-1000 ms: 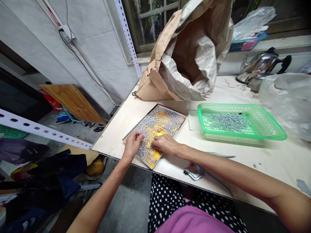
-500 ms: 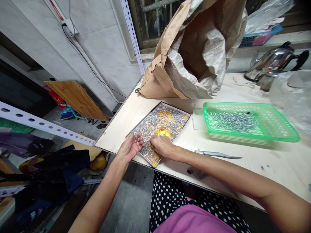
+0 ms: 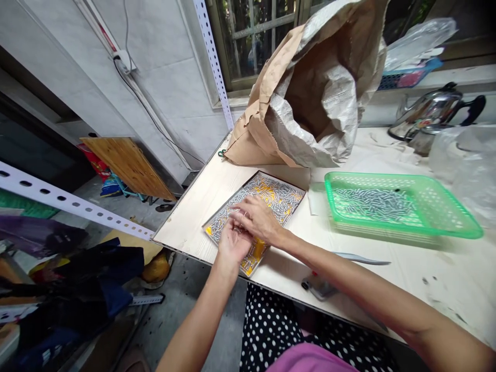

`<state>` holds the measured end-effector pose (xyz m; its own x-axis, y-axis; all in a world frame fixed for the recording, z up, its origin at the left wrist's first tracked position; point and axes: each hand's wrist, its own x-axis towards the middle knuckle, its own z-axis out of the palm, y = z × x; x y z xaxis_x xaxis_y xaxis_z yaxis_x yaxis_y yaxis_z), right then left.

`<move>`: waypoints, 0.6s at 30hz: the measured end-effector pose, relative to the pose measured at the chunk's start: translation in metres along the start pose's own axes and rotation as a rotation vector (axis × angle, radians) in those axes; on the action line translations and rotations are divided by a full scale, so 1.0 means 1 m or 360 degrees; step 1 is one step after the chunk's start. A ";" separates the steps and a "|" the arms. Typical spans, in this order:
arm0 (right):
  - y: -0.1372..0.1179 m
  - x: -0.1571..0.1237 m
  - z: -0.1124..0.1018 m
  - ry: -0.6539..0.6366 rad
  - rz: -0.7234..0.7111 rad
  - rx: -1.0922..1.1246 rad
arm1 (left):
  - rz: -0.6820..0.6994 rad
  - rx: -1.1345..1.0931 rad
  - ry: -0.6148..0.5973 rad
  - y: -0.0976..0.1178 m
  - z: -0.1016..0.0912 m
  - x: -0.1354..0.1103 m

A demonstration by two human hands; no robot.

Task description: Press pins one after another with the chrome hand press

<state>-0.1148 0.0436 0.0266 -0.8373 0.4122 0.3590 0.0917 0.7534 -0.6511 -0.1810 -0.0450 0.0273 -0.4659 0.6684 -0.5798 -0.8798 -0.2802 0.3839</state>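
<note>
A shallow metal tray (image 3: 295, 188) with a yellow bottom lies near the table's left front corner, strewn with several small silver cylinders (image 3: 284, 199). Both hands meet above its near half. My left hand (image 3: 231, 243) is palm up with fingers curled around some small silver pieces. My right hand (image 3: 258, 219) reaches over it, its fingertips pinched at the left palm. What the right fingers hold is too small to name.
A green plastic basket (image 3: 445, 214) holding more silver cylinders sits to the right. A big brown paper sack (image 3: 310, 88) stands behind the tray. A metal tool (image 3: 321, 285) lies at the table's front edge, a kettle (image 3: 430, 111) at the back right.
My left hand has slid right over the tray, palm up. My right hand has lifted off the pieces and come over the left palm. The camera has shifted slightly.
</note>
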 end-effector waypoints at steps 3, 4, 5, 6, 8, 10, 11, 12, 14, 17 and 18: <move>0.012 0.011 0.002 0.0103 0.0113 0.0020 | 0.0089 0.0022 -0.0039 -0.014 0.008 0.000; 0.014 0.013 0.005 0.0087 0.0168 0.0029 | 0.0121 0.0054 -0.0084 -0.018 0.010 0.000; 0.013 0.014 0.009 0.0054 0.0222 0.0036 | 0.0152 0.0091 -0.0151 -0.022 0.011 0.000; 0.011 0.014 0.014 0.0005 0.0264 0.0052 | 0.0192 0.0128 -0.0214 -0.025 0.012 0.001; 0.001 0.013 0.022 -0.0101 0.0326 0.0128 | 0.0277 0.0201 -0.0297 -0.031 0.012 0.004; -0.008 0.014 0.025 -0.0199 0.0369 0.0237 | 0.0367 0.0253 -0.0325 -0.034 0.013 0.007; -0.010 0.016 0.024 -0.0229 0.0404 0.0282 | 0.0409 0.0273 -0.0351 -0.035 0.013 0.008; -0.011 0.017 0.023 -0.0235 0.0471 0.0315 | 0.0433 0.0293 -0.0401 -0.035 0.014 0.009; -0.008 0.020 0.018 -0.0208 0.0641 0.0353 | 0.0429 0.0338 -0.0502 -0.036 0.016 0.010; 0.002 0.019 0.017 -0.0183 0.0662 0.0352 | 0.0411 0.0367 -0.0429 -0.038 0.018 0.012; 0.006 0.018 0.018 -0.0175 0.0614 0.0333 | 0.0410 0.0355 -0.0404 -0.040 0.017 0.013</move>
<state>-0.1389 0.0459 0.0171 -0.8166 0.5773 -0.0026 0.3071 0.4306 -0.8487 -0.1502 -0.0134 0.0164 -0.6053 0.7523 -0.2599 -0.6828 -0.3230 0.6553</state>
